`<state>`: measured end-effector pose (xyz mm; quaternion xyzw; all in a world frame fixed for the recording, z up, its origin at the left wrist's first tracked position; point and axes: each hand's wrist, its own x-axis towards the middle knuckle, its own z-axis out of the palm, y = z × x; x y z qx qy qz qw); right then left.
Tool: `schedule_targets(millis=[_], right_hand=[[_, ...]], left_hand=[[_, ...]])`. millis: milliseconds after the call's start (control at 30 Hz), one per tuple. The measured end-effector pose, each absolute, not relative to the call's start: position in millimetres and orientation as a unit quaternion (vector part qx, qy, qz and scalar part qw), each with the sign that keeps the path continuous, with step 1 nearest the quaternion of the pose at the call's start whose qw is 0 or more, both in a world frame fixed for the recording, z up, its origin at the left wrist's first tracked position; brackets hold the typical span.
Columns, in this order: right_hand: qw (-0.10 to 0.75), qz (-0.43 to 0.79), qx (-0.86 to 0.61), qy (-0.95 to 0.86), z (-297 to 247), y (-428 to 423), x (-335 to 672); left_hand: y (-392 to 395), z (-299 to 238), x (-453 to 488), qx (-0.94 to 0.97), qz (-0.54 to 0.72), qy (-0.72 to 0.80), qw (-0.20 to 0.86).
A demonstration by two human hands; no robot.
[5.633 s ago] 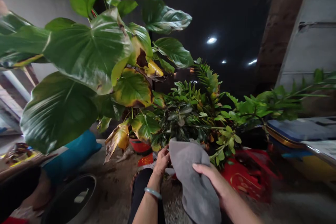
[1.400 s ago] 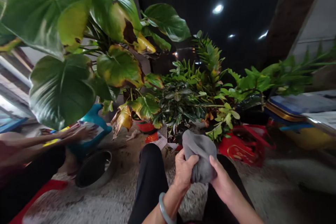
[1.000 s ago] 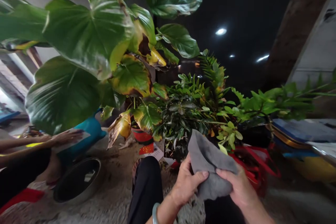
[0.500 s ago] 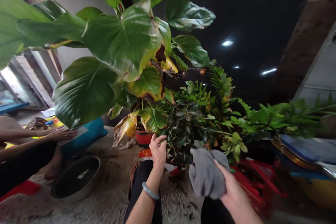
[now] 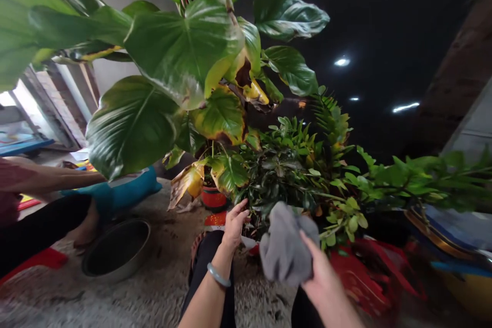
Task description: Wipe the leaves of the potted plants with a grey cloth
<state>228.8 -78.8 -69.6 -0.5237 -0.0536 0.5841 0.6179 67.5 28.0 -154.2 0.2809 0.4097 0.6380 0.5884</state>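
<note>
My right hand (image 5: 321, 279) grips a bunched grey cloth (image 5: 286, 246), held up in front of a low bush with dark green leaves (image 5: 284, 174). My left hand (image 5: 234, 223), with a pale green bangle on the wrist, reaches toward the left side of that bush; its fingers are apart and touch or nearly touch the leaves. A big-leaved plant (image 5: 180, 56) with yellowing, brown-edged leaves rises over both hands from a red pot (image 5: 213, 198).
A metal bowl (image 5: 115, 248) sits on the gritty floor at left. Another person's arm (image 5: 49, 179) stretches over a teal object (image 5: 126, 192) at far left. Red baskets (image 5: 361, 271) and a blue-and-yellow container (image 5: 453, 236) stand at right, behind long green fronds (image 5: 411, 179).
Both hands were folding the cloth together; my left hand let go and reached to the bush leaves, while my right hand moved the cloth left and up. The view shifted right.
</note>
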Motion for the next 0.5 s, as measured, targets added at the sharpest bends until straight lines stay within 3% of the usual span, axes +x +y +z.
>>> schedule_targets(millis=[133,300,367,500], right_hand=[[0.649,0.556,-0.500,-0.141,-51.2,-103.5,212.9],[0.758,0.439,-0.435,-0.210,-7.4,-46.2,226.5],[0.735,0.470,-0.453,-0.185,-22.7,-35.5,222.4],[0.603,0.596,-0.508,-0.151,-70.7,-67.0,203.9]], left_hand=[[22.8,-148.5,66.1,0.271,0.621,0.410,0.611],[15.7,-140.1,70.0,0.235,0.638,0.413,0.605],[14.8,-138.2,70.3,0.215,0.650,0.405,0.606],[15.2,-139.0,65.5,0.203,0.649,0.400,0.615]])
